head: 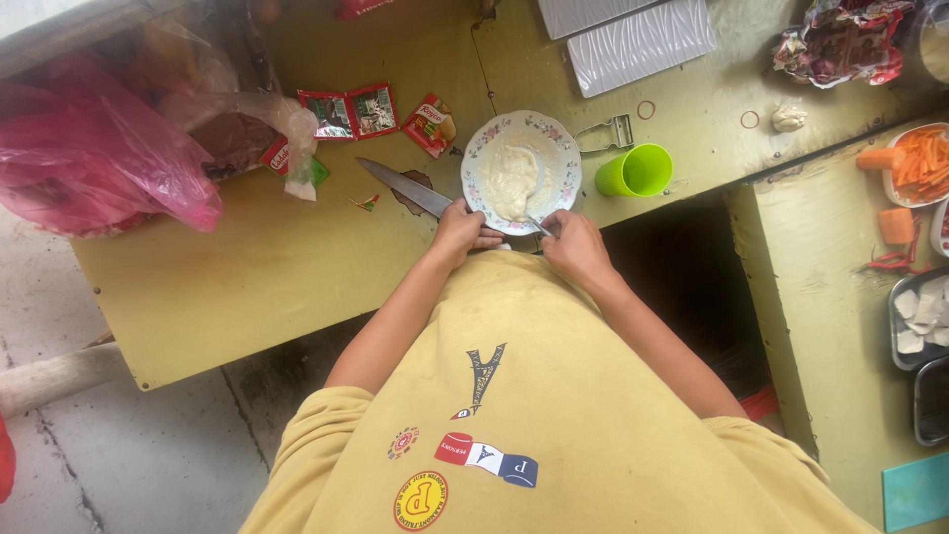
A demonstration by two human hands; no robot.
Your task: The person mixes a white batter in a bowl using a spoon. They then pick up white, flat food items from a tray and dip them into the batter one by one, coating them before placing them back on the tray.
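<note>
I log the olive-yellow counter [277, 267] first: it fills the upper frame, with a pink plastic bag [109, 163] at its far left and a second counter section at right carrying a dish of carrot strips [924, 163].

Near the front edge sits a flowered white plate [473, 158] holding a pale, creamy batter [514, 178]. It lies directly ahead of both hands, touching them at its near rim.

My left hand [460, 235] is curled closed on the plate's near-left rim, steadying it. My right hand [575, 247] is closed around a thin metal utensil [540, 226], probably a spoon or fork; its long axis runs up and left from the hand into the batter. The right hand is the working one and sits nearest the batter's near edge.

A kitchen knife [403, 185] lies just left of the plate, blade pointing up-left, its handle end hidden under the left hand. A lime-green cup [638, 170] lies on its side just right of the plate. Red seasoning sachets [351, 111] lie torn behind the knife.
</note>
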